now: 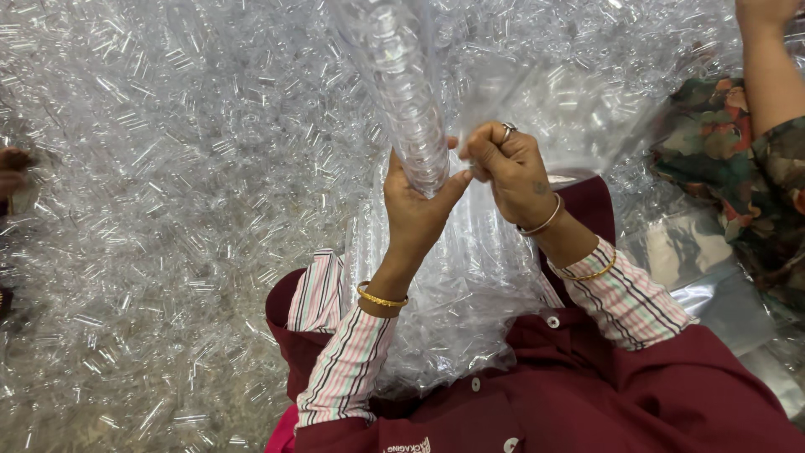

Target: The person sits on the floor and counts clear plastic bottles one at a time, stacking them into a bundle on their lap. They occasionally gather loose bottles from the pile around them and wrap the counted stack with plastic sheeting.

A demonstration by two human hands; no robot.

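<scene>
Left hand [417, 205] cups the near end of a stacked column of clear plastic cups [407, 92], propping it upright so the stack stays aligned. Right hand [507, 172], fist closed, pinches the clear bag [579, 117] just beside it, keeping the film taut. Loose clear pieces [168, 210] heaped all around; another person's arm [767, 67] far right.

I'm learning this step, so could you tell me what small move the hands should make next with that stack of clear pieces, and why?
Probably slide the stack of clear pieces further into the clear plastic bag. The left hand cups the stack's lower end, while the right hand pinches the bag's edge right beside it, so stack and bag are already together.
</scene>
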